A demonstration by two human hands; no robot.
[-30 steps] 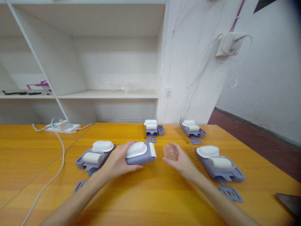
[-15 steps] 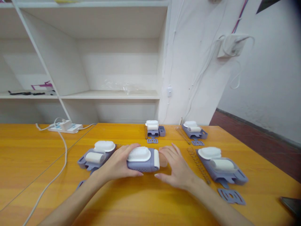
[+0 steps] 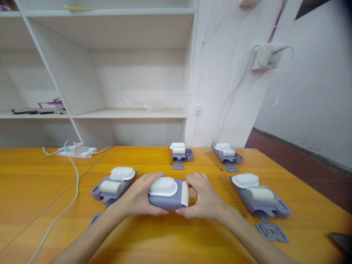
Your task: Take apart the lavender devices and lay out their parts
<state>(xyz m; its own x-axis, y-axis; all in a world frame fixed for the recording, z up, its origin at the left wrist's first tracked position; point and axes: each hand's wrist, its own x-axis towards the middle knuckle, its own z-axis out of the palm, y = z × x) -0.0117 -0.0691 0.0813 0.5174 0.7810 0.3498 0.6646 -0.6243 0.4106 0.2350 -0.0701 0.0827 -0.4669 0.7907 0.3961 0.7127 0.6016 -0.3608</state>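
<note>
A purple plastic holder (image 3: 167, 200) with a white brush on top and a white roller at its right end rests on the orange table (image 3: 176, 238) in front of me. My left hand (image 3: 136, 198) grips its left side, fingers wrapped round the body. At the holder's right end my right hand (image 3: 205, 200) is closed, fingers pressing a clear plastic piece (image 3: 193, 192) against the roller side. The clear piece is mostly hidden by my fingers.
Similar purple holders lie at the left (image 3: 111, 187), right (image 3: 261, 200) and back (image 3: 179, 151) (image 3: 227, 154). Flat purple plates (image 3: 272, 232) and spring strips (image 3: 232, 192) lie beside them. A power strip (image 3: 77, 150) with a white cable sits at the back left. A dark phone (image 3: 342, 240) lies at the right edge.
My right hand has brought the clear piece leftward from open air to the holder's right end and closed against it. The left hand has kept its grip.
</note>
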